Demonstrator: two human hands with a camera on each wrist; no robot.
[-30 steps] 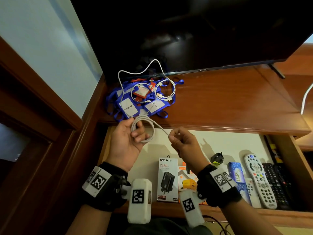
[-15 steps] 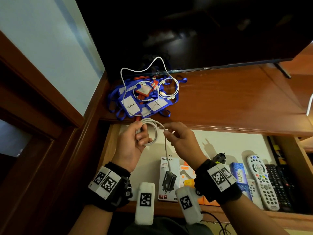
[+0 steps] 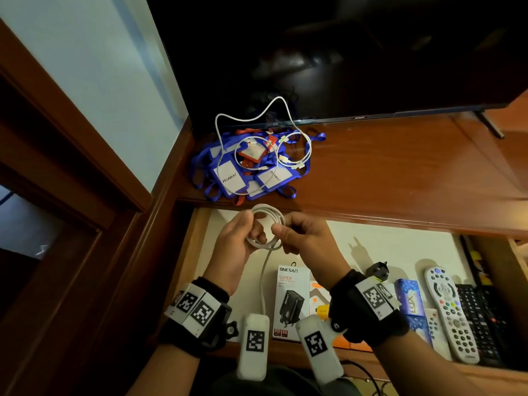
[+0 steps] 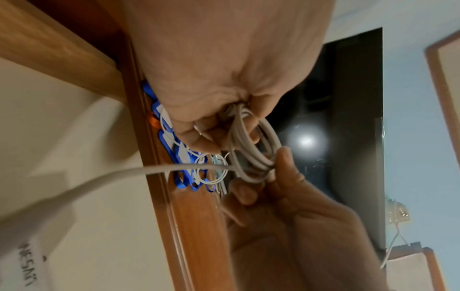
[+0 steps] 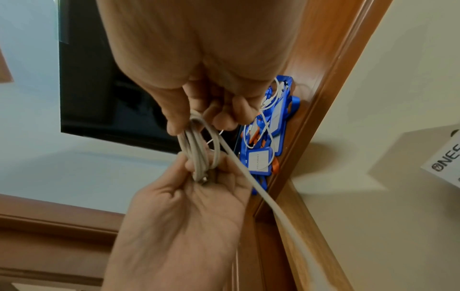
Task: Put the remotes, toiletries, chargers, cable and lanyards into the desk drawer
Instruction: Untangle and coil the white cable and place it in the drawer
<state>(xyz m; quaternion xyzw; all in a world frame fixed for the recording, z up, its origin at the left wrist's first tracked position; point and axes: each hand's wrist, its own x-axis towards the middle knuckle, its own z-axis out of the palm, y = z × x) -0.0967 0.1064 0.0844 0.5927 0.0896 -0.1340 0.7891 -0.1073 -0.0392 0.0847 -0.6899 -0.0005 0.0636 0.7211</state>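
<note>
The cable (image 3: 267, 221) is white. The lanyards (image 3: 251, 170) are blue with white cards, and one is orange. The bench (image 3: 400, 178) is shiny brown wood. Beside the white remote (image 3: 450, 310) is a black remote (image 3: 480, 318) and a blue soap box (image 3: 410, 295).

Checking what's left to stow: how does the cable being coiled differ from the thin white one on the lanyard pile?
The coiled cable is thicker and greyish, held by both hands over the open drawer. The thin cable is whiter, lying in loose loops on the lanyards on the desktop, untouched. Both are still outside the drawer.
</note>
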